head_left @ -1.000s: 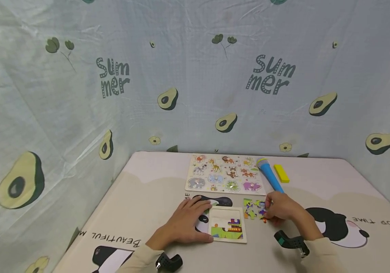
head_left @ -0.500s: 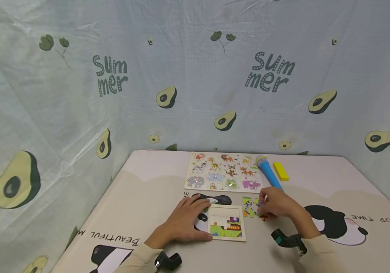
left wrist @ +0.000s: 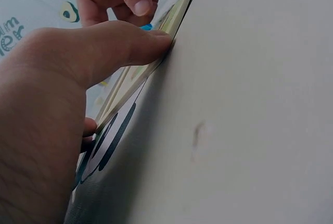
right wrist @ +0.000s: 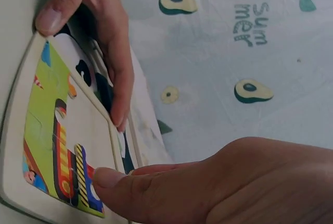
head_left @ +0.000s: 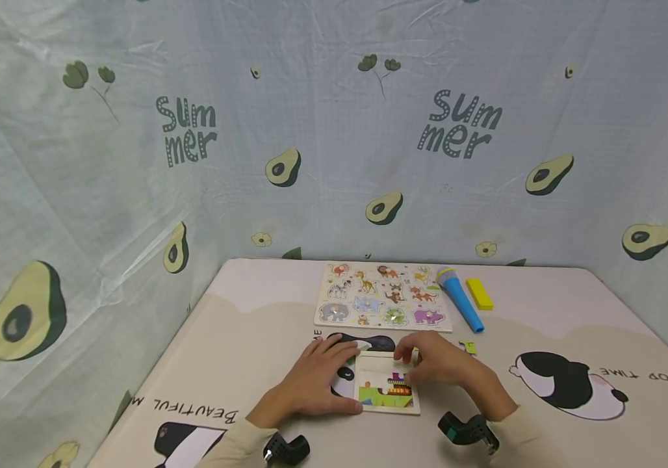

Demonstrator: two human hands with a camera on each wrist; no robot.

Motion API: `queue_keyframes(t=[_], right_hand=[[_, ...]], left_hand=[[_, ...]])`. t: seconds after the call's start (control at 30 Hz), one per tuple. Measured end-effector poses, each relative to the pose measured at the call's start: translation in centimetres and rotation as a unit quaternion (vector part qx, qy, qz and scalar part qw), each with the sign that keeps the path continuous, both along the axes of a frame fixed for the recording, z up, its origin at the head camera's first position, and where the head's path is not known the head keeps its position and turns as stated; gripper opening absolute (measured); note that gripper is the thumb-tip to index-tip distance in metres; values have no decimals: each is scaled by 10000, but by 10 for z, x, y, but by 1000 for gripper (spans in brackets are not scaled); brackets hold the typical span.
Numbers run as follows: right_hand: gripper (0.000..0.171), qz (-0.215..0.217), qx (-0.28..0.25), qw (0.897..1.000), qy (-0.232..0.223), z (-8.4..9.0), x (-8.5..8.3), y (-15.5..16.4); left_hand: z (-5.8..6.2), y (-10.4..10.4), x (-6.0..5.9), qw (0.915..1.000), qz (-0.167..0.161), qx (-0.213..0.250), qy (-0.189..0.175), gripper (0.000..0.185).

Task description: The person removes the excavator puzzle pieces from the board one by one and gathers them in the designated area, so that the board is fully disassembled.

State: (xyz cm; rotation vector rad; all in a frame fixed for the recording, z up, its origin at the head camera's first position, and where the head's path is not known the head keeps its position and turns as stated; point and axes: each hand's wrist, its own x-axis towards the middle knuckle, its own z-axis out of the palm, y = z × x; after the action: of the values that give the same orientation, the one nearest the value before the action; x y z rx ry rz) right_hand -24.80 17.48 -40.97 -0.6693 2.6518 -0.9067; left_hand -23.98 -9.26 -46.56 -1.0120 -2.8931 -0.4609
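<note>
Animal peg board [head_left: 382,296], blue toy microphone [head_left: 460,298], yellow block [head_left: 479,294] beyond.

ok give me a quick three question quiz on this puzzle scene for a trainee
1. True or false: the left hand rests on the left edge of the small puzzle tray.
2. Which part of the tray is already filled with pieces? A) upper B) lower C) none
3. What lies just right of the animal board?

Key:
1. True.
2. B; the right hand is over the bare upper part.
3. The blue toy microphone, with a yellow block beyond it.
</note>
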Motion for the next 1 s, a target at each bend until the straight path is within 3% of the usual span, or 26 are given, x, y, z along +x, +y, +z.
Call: queue_keyframes(t=[0.13, 0.27, 0.47, 0.67, 1.0], right_hand=[[27, 100, 235, 9996, -121, -1, 7, -11], [30, 140, 598, 9981, 66, -4, 12, -18], [30, 41, 719, 9971, 251, -8, 15, -21], [21, 218, 548, 9982, 139, -11, 13, -20], [10, 374, -347, 9975, -492, -6, 7, -9]], left_hand=[[1, 0, 1, 10000, 0, 11, -48, 95], [0, 0, 2, 10000, 13, 41, -66, 94], [-1, -1, 4, 9999, 37, 71, -122, 93], [-3, -1, 3, 9999, 26, 42, -141, 94], [0, 0, 1, 9999, 6, 69, -101, 94]])
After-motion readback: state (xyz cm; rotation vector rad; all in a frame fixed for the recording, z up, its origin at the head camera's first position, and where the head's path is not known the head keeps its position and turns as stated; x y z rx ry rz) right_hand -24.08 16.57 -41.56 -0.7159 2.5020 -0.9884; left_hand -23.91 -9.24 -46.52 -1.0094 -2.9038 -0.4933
